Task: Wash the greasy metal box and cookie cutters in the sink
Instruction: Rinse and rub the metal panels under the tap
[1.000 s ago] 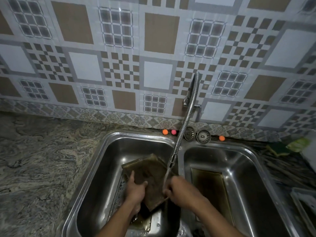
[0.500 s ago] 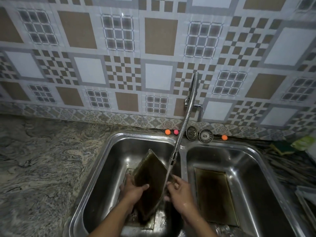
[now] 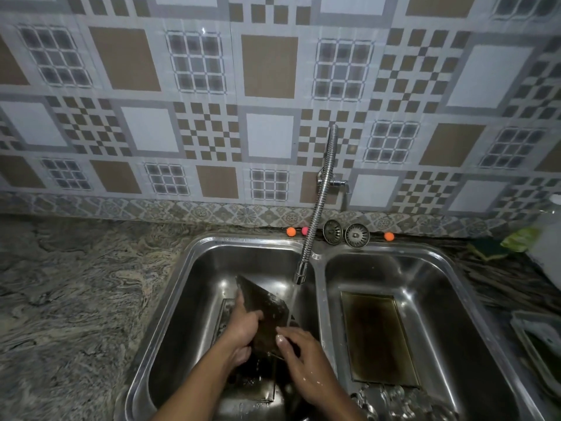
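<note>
in the head view the metal box (image 3: 263, 311) is in the left basin of the double sink (image 3: 243, 240), lifted off the basin floor and tilted on edge, its dark greasy face turned up and to the right. its long axis runs from a far corner up and left, down to a near corner low and right, so it lies slantwise between the hands. the left hand (image 3: 243, 328) grips the left long edge about midway, thumb curled over the face; the right hand (image 3: 305, 360) pinches the near right corner, thumb pressed on the face and the other fingers hidden behind. the left hand sits farther along the box and looks to carry most of it. the tap (image 3: 300, 276) hangs just right of the box's upper edge, and the water (image 3: 293, 299) falls beside that edge, so a small shift rightward would likely bring the face under it. in the right basin lie a flat greasy tray (image 3: 379, 338) and shiny pieces, probably the cookie cutters (image 3: 394, 399). the marbled desk (image 3: 76, 284) surrounds the sink.
</note>
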`<state>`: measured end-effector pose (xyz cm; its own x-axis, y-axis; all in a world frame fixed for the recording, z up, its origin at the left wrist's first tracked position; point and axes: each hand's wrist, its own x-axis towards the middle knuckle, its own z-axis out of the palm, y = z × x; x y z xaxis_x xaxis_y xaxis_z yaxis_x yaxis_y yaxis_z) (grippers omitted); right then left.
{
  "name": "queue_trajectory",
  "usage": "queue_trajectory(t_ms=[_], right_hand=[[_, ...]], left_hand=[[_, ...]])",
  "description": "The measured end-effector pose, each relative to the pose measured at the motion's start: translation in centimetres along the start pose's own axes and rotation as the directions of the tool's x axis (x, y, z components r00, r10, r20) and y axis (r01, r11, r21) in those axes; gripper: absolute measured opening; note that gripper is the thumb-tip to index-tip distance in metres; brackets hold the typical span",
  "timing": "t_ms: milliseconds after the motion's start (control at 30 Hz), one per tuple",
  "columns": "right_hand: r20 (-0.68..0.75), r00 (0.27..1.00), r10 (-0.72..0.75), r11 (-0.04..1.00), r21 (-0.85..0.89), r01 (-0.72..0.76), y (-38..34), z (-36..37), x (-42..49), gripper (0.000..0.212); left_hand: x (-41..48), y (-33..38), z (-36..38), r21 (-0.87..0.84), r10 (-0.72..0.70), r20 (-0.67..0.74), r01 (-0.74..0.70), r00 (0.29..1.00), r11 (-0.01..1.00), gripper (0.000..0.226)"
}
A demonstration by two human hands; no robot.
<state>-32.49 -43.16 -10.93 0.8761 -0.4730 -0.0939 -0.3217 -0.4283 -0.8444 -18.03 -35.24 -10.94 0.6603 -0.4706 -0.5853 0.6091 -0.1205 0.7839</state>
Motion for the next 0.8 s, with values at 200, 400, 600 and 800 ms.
queue_trajectory(t_ms=[200, 400, 600, 800], right_hand=[[0.053, 0.949, 0.312, 0.950, -0.019, -0.312, 1.6, -1.6, 2.2, 0.044], [0.054, 0.891, 0.450, 0.884, 0.115, -0.454, 0.9, -2.9, 3.3, 0.027], [0.002, 0.957, 0.292, 0.956, -0.015, -0.291, -0.6, -4.0, 3.0, 0.033], [-0.015, 0.992, 0.122, 0.990, -0.071, -0.123, -0.5, -4.0, 2.5, 0.064]], left_hand=[[-0.2, 0.2, -1.5, -0.013, -0.068, 0.021, 0.069, 0.997, 0.998, 0.070], [-0.3, -0.2, -3.2, -0.083, -0.192, 0.074, 0.198, 0.979, 0.977, 0.044], [-1.2, -1.7, -4.1, -0.026, -0.369, 0.127, 0.375, 0.921, 0.927, 0.068], [-1.1, -2.5, -2.6, -0.084, -0.244, 0.085, 0.251, 0.966, 0.964, 0.067]])
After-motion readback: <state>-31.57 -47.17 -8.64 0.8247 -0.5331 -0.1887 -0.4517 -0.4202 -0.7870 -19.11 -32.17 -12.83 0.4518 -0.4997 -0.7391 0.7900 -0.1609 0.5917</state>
